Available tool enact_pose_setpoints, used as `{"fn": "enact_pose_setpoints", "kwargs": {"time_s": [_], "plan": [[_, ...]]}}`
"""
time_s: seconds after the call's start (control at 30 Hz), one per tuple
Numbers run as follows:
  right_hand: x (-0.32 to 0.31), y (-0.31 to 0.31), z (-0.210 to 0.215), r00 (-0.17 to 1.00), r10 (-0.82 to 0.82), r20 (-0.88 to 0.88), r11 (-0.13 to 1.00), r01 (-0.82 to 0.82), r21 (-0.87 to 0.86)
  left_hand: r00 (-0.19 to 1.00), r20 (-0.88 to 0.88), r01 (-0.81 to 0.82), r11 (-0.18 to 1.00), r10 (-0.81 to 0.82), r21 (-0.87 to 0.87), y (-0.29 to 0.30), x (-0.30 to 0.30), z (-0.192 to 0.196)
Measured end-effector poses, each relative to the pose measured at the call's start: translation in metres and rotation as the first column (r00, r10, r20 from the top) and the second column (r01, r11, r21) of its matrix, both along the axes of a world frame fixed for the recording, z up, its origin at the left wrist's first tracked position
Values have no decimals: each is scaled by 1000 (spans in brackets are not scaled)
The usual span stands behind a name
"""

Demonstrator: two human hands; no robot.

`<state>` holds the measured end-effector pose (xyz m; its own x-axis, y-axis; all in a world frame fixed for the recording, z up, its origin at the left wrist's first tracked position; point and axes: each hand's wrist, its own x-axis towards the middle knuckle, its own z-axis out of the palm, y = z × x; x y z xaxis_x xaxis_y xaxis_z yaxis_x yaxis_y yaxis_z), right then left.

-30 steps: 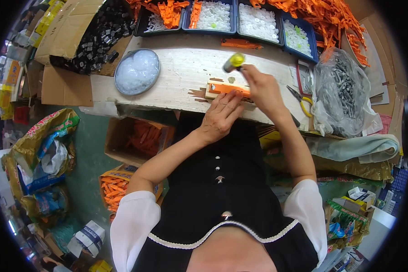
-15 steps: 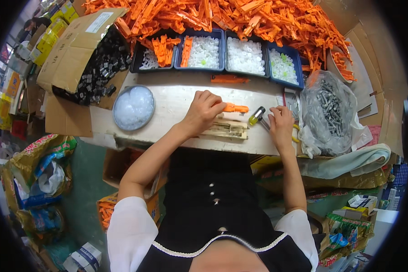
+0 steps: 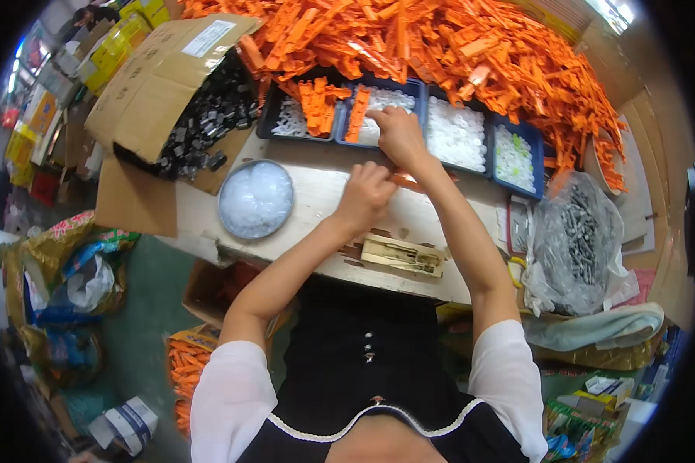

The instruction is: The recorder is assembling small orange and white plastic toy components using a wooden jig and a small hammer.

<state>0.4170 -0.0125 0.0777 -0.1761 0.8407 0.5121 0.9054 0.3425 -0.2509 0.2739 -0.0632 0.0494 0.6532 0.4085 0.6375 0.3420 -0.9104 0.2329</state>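
Small white plastic parts [image 3: 396, 99] in a dark-blue rectangular tray [image 3: 422, 100] are reached by the right hand [image 3: 403, 139]; beside the curled left hand [image 3: 365, 198] — held apart from the right — a slender orange plastic piece [image 3: 406, 182] is seen. Whether anything is gripped by either cannot be told.

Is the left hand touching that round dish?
Apart. The head view shows bare bench between the left hand and the round dish.
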Motion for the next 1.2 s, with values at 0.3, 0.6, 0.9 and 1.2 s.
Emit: {"fn": "enact_pose_setpoints", "kwargs": {"time_s": [0.3,0.6,0.9,1.2], "plan": [[-2,57,-12,867,-188,-462,972,96,-216,646,273,-574,689,713,-442,56,-226,-15],[-8,-21,43,566,-264,-781,935,-50,-352,488,-157,-841,414,859,-349,102,-235,-22],[-19,-196,25,995,74,63,949,-50,-311,550,-240,-824,471,800,-316,99,-266,-30],[-44,-224,-18,944,-35,327,975,104,-195,503,-439,-860,480,744,-171,134,-209,1]]}}
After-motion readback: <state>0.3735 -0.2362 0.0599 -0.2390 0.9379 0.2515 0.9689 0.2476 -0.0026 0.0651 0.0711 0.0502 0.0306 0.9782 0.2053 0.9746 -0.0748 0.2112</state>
